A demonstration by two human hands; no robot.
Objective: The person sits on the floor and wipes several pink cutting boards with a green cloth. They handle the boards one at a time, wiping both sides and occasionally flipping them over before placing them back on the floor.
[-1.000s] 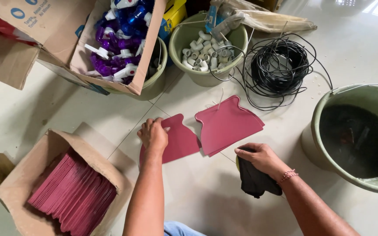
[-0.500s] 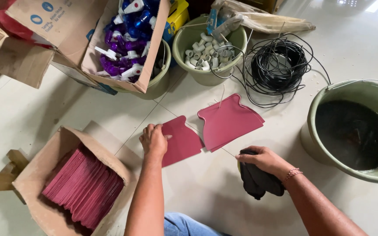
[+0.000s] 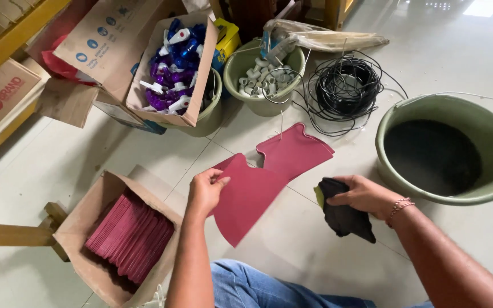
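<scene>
My left hand [image 3: 205, 190] grips the edge of a dark red shaped sheet [image 3: 248, 199] and holds it tilted up off the tiled floor. A second dark red sheet [image 3: 294, 152] lies flat just beyond it, partly covered by the lifted one. My right hand [image 3: 362, 194] is closed on a black cloth [image 3: 344, 218] that rests on the floor to the right of the sheets. An open cardboard box [image 3: 82, 223] at my lower left holds a stack of several more red sheets [image 3: 130, 235].
A large green bucket [image 3: 397, 113] with dark contents stands at right. A coil of black wire [image 3: 344, 86], a green tub of white fittings [image 3: 264, 76], a box of purple and blue caps [image 3: 173, 66] and a yellow shelf [image 3: 12, 34] lie beyond. My knee [image 3: 258, 285] is below.
My left hand has picked up the nearer red sheet from the floor and drawn it toward me. My right hand has stayed on the black cloth.
</scene>
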